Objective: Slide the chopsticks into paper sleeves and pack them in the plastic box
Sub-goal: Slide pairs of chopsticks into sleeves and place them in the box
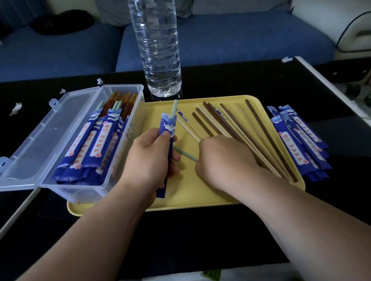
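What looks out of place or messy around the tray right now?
White paper scraps lie scattered on the black table beyond the open plastic box. The box itself overlaps the left edge of the yellow tray, so it may sit unevenly. Nothing looks spilled or broken.

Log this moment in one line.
left hand: holds blue sleeve, first green chopstick inside | right hand: pinches second green chopstick on tray | plastic box: open, part-filled
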